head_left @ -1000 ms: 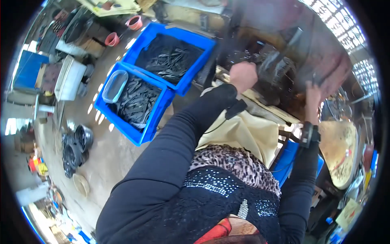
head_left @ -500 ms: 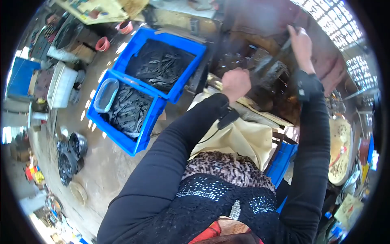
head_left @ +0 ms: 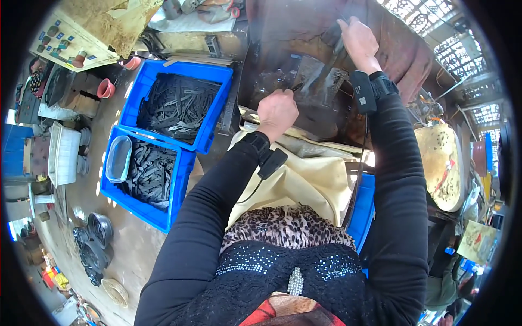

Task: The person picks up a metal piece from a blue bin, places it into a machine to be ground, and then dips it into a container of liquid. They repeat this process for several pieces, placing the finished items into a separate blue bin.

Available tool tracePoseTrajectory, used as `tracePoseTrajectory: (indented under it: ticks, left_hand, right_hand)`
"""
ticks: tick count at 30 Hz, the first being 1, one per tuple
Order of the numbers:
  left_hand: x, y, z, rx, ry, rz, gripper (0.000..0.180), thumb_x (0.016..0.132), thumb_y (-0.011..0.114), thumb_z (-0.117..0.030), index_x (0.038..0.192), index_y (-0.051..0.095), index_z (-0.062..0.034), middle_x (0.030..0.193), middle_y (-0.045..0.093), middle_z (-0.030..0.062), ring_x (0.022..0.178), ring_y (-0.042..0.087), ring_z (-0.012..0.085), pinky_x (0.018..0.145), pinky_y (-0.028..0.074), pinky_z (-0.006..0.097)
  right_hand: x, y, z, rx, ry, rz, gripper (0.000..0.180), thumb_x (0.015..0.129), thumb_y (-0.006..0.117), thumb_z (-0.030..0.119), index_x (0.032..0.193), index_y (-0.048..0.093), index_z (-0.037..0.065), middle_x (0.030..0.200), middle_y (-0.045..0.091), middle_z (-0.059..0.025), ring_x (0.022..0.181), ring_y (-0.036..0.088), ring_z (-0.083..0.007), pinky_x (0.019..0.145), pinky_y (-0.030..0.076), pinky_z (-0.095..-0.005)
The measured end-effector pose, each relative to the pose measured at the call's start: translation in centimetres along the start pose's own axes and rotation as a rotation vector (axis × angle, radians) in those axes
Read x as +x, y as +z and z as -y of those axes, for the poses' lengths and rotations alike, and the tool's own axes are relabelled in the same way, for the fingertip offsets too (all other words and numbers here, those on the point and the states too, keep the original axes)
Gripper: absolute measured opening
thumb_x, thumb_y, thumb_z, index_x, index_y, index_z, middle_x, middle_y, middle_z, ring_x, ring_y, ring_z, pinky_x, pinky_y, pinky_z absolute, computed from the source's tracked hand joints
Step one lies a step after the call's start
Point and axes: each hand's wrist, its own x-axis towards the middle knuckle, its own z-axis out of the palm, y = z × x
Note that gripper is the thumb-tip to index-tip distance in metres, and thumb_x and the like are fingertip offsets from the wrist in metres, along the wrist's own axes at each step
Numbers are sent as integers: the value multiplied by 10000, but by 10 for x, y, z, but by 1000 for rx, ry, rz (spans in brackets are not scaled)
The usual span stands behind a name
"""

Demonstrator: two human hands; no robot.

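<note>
My left hand [head_left: 278, 114] is closed at the near edge of a dark, wet-looking metal trough [head_left: 326, 120]. The tip of a thin dark piece [head_left: 297, 87] pokes out beyond its fingers. Farther off and to the right, my right hand [head_left: 359, 43] is closed above the trough, around the upper end of a blurred grey bar-like thing [head_left: 335, 53]. That bar slants down toward greyish flat blocks [head_left: 311, 73] inside the trough. What exactly the right hand grips is unclear. A cream cloth [head_left: 310, 182] drapes from the trough's near edge over my lap.
Two blue crates [head_left: 215, 122] of dark flat metal strips stand to the left; a clear plastic box [head_left: 118, 158] sits in the nearer one. A switch panel [head_left: 76, 43] is at the far left. To the right are a stained cream board [head_left: 440, 163] and a reddish sheet [head_left: 402, 49].
The whole scene has shifted left in the picture as my head view turned. Both hands stay closed over the trough; the right one is slightly farther out from the blocks.
</note>
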Motion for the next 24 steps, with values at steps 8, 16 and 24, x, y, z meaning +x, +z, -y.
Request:
tracePoseTrajectory:
  ticks: [8, 16, 24]
  left_hand:
    - [-2, 1, 3, 25, 30, -7, 126, 820, 565, -191, 801, 635, -88, 807, 650, 113, 757, 667, 301, 655, 544, 413]
    - [-7, 0, 4, 8, 38, 14, 126, 824, 568, -195, 795, 626, -88, 815, 648, 112, 764, 665, 298, 664, 544, 414]
    - [7, 1, 3, -4, 14, 42, 127, 841, 548, -186, 799, 605, -81, 825, 641, 127, 796, 636, 329, 670, 515, 444]
  right_hand:
    - [-5, 4, 6, -2, 38, 24, 456, 957, 464, 468, 1054, 577, 37, 979, 675, -234, 945, 642, -434, 789, 502, -526]
    - [-8, 9, 4, -15, 30, 24, 458, 966, 450, 462, 1048, 564, 26, 958, 674, -245, 930, 645, -437, 790, 499, -529]
    - [7, 13, 1, -16, 15, -16, 484, 969, 428, 491, 1055, 545, 29, 925, 672, -247, 895, 641, -450, 774, 500, -529]
